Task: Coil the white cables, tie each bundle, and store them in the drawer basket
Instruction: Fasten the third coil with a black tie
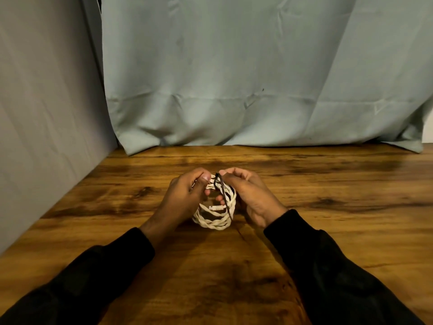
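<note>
Head view: your left hand [187, 195] and right hand [248, 195] flank the coiled white cable [214, 219] on the table [328, 184]. Both pinch the dark tie [222, 188] across the coil's far top, ends between your fingertips. Drawer basket unseen.

The brown wooden worktop [304, 184] shows dark streaked grain and a smooth, faintly glossy finish that catches light near its far edge. On it, the coiled white cable [214, 220] looks like smooth matt plastic, with a ribbed pale plastic plug [216, 207] inside the coil. A thin dark tie [223, 195] crosses it, material unclear. Behind hangs a creased, matt pale blue-grey cloth [234, 78]; the black sleeves [93, 277] are soft matt fabric.
</note>
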